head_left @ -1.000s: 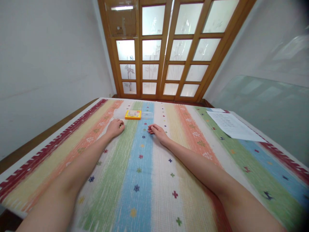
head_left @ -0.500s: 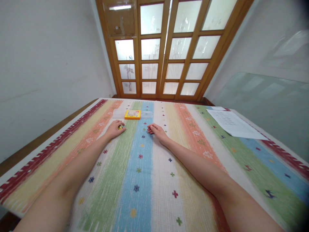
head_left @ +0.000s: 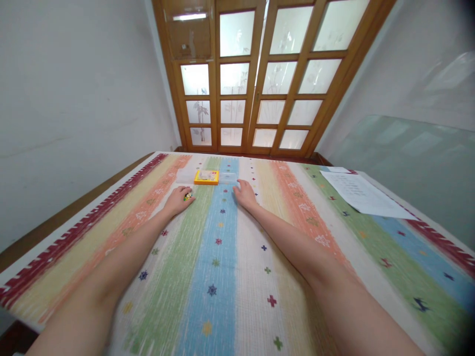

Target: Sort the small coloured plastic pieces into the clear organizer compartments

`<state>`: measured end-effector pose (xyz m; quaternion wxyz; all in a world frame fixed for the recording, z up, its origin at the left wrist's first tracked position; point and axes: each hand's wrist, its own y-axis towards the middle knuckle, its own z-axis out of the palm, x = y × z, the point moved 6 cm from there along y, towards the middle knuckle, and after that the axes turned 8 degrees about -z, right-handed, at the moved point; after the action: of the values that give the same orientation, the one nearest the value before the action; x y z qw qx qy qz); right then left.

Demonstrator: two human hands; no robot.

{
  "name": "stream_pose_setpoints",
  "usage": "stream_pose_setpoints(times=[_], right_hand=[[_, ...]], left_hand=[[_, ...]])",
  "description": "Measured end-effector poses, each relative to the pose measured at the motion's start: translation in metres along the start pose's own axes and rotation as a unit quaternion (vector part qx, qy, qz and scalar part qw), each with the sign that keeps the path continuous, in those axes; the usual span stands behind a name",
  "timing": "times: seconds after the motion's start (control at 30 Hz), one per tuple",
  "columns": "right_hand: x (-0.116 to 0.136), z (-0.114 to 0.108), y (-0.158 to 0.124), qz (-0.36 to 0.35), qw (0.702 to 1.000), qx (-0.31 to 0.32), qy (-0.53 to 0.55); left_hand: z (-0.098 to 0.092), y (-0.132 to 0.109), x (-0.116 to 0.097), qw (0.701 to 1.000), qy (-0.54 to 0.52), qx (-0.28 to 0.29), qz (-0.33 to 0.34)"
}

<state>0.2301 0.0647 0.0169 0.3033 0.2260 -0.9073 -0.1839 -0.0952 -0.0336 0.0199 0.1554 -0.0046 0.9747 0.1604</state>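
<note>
The left hand [head_left: 179, 200] rests low over the cloth [head_left: 196, 267], thumb and fingers clamped on a small multicoloured piece [head_left: 187, 197]. That grip probably serves to keep something so small from slipping; the fingers hide part of it, so its exact shape cannot be told. The piece sits at the hand's right side, just nearer than the yellow box [head_left: 207, 177].

The box lies flat between a left tray [head_left: 184, 176] and a right tray [head_left: 227, 178], both see-through, and all three seem lined up crosswise so either hand can get at them. The right hand [head_left: 245, 194] holds nothing visible, thumb and forefinger apart, just beside the right tray's near right corner; whether it touches cannot be told.

Between the hands is a strip of flat cloth, with a long stretch nearer, bounded by the forearms. The table's far edge runs not far beyond the trays. Papers [head_left: 365, 194] lie well apart, far right, out of the hands' way.
</note>
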Motion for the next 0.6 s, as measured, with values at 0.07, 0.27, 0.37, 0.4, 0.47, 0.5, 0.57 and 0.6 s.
stream_pose_setpoints(times=[0.07,0.27,0.37,0.4,0.47,0.5,0.57,0.6], right_hand=[[0.005,0.009,0.006,-0.002,0.999,0.025,-0.043],[0.021,0.024,0.014,0.004,0.991,0.086,-0.105],[0.024,0.022,0.016,0.028,0.991,0.076,-0.107],[0.025,0.021,0.016,0.031,0.991,0.074,-0.105],[0.027,0.019,0.016,0.030,0.992,0.074,-0.095],[0.028,0.019,0.016,0.028,0.993,0.076,-0.089],[0.030,0.019,0.015,0.026,0.993,0.082,-0.076],[0.032,0.019,0.015,0.024,0.994,0.085,-0.070]], left_hand=[[0.000,0.001,0.000,1.000,-0.009,-0.003,0.006],[-0.002,0.007,0.003,1.000,-0.026,-0.008,0.013],[-0.001,0.013,0.002,0.999,-0.034,0.005,0.019],[-0.001,0.014,0.002,0.999,-0.036,0.008,0.020],[-0.001,0.016,0.001,0.999,-0.038,0.009,0.024],[-0.001,0.016,0.000,0.999,-0.039,0.009,0.025],[-0.002,0.016,0.000,0.999,-0.039,0.009,0.026],[-0.002,0.016,0.000,0.999,-0.039,0.010,0.025]])
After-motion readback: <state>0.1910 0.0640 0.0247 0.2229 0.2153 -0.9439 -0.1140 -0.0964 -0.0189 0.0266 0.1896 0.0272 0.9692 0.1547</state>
